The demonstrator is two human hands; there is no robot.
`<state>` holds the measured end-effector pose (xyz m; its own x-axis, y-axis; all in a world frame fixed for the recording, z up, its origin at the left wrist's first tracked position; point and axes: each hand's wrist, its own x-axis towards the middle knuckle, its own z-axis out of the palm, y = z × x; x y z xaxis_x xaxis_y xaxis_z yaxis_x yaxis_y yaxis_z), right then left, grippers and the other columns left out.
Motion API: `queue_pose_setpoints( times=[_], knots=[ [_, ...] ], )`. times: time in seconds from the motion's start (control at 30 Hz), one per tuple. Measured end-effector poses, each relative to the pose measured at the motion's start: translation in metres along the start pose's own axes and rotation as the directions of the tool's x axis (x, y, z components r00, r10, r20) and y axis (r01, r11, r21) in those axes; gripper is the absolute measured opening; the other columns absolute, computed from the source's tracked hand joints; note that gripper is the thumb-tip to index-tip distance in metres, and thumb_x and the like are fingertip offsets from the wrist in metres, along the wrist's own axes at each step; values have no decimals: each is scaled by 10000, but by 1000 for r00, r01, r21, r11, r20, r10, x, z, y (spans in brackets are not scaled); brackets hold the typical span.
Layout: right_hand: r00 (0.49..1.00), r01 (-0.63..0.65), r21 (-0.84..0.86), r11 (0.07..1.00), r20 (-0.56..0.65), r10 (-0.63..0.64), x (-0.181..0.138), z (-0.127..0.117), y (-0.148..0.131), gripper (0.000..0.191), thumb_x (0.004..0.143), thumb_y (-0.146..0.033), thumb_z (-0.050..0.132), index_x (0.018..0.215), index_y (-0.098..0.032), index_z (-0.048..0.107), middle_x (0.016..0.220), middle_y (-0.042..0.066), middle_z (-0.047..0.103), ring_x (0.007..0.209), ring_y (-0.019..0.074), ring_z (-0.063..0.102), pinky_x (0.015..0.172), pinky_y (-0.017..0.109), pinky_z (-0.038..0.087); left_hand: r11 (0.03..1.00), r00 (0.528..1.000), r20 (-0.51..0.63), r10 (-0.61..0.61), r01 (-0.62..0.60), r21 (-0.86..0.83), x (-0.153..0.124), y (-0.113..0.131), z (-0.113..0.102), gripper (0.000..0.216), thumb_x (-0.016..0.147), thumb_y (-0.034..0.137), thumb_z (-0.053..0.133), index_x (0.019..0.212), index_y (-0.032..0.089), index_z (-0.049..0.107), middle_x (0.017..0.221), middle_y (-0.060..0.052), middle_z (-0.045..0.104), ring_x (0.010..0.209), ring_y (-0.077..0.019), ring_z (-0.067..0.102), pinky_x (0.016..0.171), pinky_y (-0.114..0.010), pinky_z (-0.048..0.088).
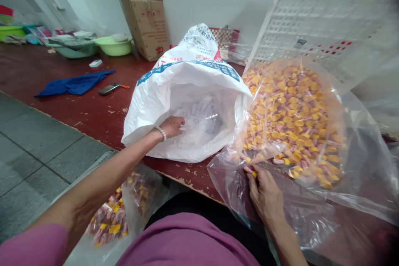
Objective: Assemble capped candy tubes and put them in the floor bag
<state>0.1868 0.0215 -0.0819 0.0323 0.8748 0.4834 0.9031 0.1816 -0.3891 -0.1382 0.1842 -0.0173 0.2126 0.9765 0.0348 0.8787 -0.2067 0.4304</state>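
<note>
My left hand, with a bead bracelet at the wrist, reaches into the mouth of a white woven sack. Its fingers are curled, and whatever they hold is hidden. Clear plastic pieces lie inside the sack, close to those fingertips. On the right, my right hand pinches a small red-and-white piece with a yellow cap between thumb and fingers. Just beyond it, a large clear plastic bag lies open, filled with many similar yellow-capped pieces.
The worn dark-red table carries a blue cloth, a phone, basins and an open cardboard box. A white plastic crate leans behind the clear bag. Below the table edge sits another bag of yellow-capped pieces.
</note>
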Motion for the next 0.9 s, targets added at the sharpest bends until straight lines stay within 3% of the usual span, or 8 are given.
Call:
queue_pose_setpoints(
  times=[0.1,0.2,0.3,0.47,0.63,0.7,0.8,0.9],
  knots=[
    [984,-159,73,985,88,152,0,-9,0,463,890,-536,397,1080,-171,609,973,100,695,843,239,667,718,335,497,992,998,32,54,-58,113,-1,1,-5,219,567,18,592,726,163,631,742,-38,590,743,-196,579,704,-281,434],
    [927,-355,148,923,183,327,2,-18,-4,529,825,-634,428,1043,-193,622,929,95,716,812,262,680,703,355,500,975,992,-48,118,-106,197,8,11,-7,318,658,8,497,898,152,650,930,-93,573,815,-208,571,722,-306,427],
    [874,-480,289,828,243,421,2,-22,-7,511,828,-624,426,1043,-204,621,922,84,724,885,257,674,784,368,497,949,972,-65,225,-204,239,29,24,-3,379,709,-1,448,974,172,657,1007,-98,551,913,-213,543,792,-319,414],
    [814,-578,470,668,270,514,-2,-22,-7,494,798,-583,511,1100,-203,605,1039,88,707,1033,258,633,930,426,455,912,943,6,332,-322,254,68,33,18,347,696,-32,464,853,175,695,882,-76,563,874,-209,529,794,-323,406],
    [711,-606,706,367,273,649,-5,-36,-17,504,675,-521,696,1035,-195,563,888,56,731,849,217,686,732,334,550,903,923,-2,384,-375,209,75,34,12,242,696,-7,525,818,154,659,929,-85,580,864,-208,534,783,-323,419],
    [689,-588,732,344,229,688,-4,-45,-28,459,648,-502,726,955,-185,597,856,48,732,792,199,687,697,303,553,905,916,-32,400,-389,170,60,39,3,209,730,50,562,900,147,635,972,-96,593,914,-221,533,821,-336,420],
    [750,-510,718,474,101,654,5,-58,-52,405,681,-464,718,965,-181,657,885,51,731,791,185,680,722,300,552,909,907,-75,415,-409,81,14,55,-9,186,821,203,567,997,148,587,949,-82,615,936,-216,540,838,-330,423],
    [865,-362,714,599,18,502,19,-60,-77,347,761,-403,671,1046,-207,664,997,56,717,874,181,667,780,314,543,874,903,-41,428,-425,-235,-44,75,-15,213,861,296,547,1026,166,580,953,-50,627,885,-171,563,806,-283,428]
  ],
)
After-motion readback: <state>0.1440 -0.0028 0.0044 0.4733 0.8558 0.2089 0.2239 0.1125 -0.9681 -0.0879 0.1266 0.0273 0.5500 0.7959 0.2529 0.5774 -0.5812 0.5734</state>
